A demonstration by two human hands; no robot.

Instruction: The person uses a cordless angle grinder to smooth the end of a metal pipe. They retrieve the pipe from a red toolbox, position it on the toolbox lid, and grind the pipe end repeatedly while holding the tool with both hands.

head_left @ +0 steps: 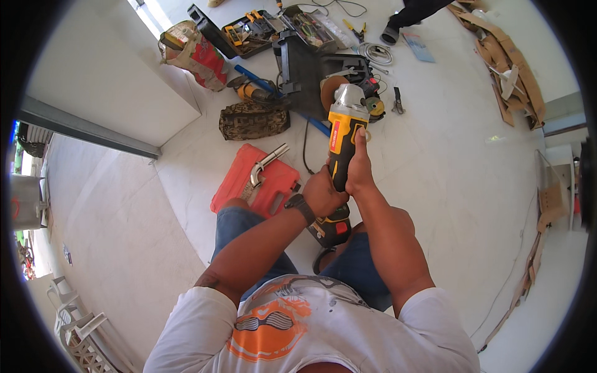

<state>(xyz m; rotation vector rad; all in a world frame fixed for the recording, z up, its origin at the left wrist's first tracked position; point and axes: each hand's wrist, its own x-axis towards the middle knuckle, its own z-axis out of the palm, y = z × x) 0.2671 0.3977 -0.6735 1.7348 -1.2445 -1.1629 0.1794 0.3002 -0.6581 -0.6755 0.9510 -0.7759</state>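
Both hands grip a yellow and black cordless angle grinder (343, 133), held upright above the floor between my knees. Its silver head and brown disc (333, 92) point away from me, and its battery end (336, 230) hangs near my thighs. My left hand (324, 194) is closed round the lower handle, a dark watch on that wrist. My right hand (359, 166) wraps the body from the right side, its thumb lying along the yellow housing. On the floor just left is a red plastic case (239, 174) with a bent chrome pipe (264, 165) lying on it.
Beyond the grinder are a camouflage bag (254, 120), a yellow power tool (254, 93), an open black case (301, 74) and toolboxes (249, 31). A coiled hose (376, 53) and pliers (398, 101) lie at right. Another person's foot (390, 34) stands far right, near torn cardboard (510, 68).
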